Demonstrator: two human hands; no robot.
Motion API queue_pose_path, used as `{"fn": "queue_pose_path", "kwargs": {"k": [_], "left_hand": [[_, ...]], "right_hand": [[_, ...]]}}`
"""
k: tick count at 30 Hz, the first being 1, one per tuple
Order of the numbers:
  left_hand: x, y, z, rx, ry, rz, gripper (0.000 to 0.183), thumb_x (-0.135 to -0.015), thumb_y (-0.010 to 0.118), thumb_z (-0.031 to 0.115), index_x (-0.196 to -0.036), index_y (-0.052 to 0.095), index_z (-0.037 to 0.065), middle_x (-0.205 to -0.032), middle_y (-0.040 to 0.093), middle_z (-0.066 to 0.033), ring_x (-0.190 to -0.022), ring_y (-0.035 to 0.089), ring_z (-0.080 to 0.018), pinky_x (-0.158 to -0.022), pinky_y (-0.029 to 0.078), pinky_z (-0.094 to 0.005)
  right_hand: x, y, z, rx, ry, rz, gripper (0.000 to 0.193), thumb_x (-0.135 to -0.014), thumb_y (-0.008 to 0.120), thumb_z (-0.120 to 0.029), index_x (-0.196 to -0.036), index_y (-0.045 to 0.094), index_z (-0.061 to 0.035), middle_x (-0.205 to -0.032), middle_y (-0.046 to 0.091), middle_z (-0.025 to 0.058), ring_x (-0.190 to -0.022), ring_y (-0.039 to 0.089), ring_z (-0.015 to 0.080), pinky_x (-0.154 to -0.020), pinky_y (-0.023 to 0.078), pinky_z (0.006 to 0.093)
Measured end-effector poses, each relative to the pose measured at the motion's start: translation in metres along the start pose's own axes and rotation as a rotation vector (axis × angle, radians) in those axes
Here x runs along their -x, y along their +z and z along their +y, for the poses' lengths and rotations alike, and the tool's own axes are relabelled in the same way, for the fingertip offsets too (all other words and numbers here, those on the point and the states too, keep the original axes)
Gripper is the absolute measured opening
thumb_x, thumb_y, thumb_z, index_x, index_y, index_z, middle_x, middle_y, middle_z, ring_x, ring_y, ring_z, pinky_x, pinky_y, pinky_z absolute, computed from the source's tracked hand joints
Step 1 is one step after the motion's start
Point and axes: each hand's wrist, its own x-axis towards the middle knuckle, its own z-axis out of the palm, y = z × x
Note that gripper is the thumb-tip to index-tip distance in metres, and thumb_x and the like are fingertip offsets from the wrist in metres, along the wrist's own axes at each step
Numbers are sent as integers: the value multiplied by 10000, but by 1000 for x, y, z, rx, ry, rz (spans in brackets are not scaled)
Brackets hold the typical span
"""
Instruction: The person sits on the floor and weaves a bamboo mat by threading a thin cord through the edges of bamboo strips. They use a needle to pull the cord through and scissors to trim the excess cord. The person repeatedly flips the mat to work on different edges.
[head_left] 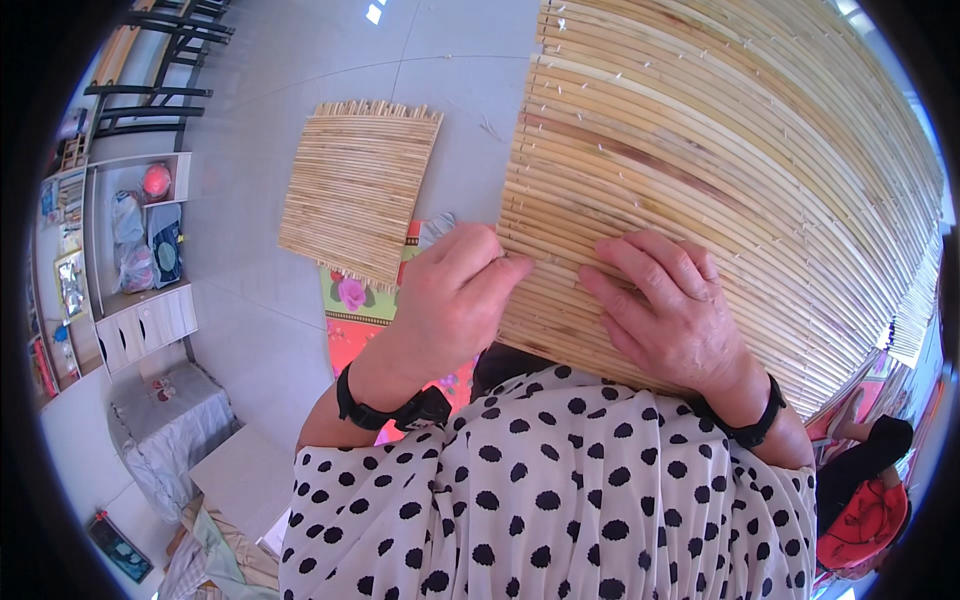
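Observation:
A large mat of pale yellow reeds [640,150], tied in rows with short white thread ends, spreads across my lap and away to the right. At its left edge my left hand [455,290] is closed, thumb and forefinger pressed together over the reed ends. Whatever sits in that pinch is too small or hidden to make out. My right hand [670,310] lies on top of the mat with its fingers bent and apart, fingertips touching the reeds and nothing held. A smaller reed mat [360,190] with uneven ends rests to the left, partly over a flowered cloth.
The flowered red and green cloth [350,295] lies on the grey tiled floor [260,200]. Shelves with bagged items [140,240] and a cloth-covered box [175,410] stand at the left. Dark-legged furniture [160,90] is at the upper left. A person in dark clothing [870,450] sits at the lower right.

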Motion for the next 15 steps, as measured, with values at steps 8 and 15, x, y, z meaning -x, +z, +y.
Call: {"fn": "queue_pose_path", "kwargs": {"k": [8, 15], "left_hand": [[-1, 5, -2, 41, -10, 18, 221, -686, 713, -64, -887, 677, 19, -769, 445, -71, -654, 538, -236, -546, 444, -354], [6, 8, -10, 197, -103, -31, 234, -725, 732, -66, -940, 684, 15, -762, 446, -76, -665, 526, -257, -553, 430, -369]], "right_hand": [[-1, 0, 0, 8, -4, 2, 375, -741, 697, -147, -1114, 724, -120, -1286, 589, 29, -1204, 552, 203, -908, 445, 367], [-1, 0, 0, -6, -3, 5, 384, -734, 698, -143, -1116, 721, -120, -1283, 585, 26, -1199, 553, 198, -911, 445, 363]]}}
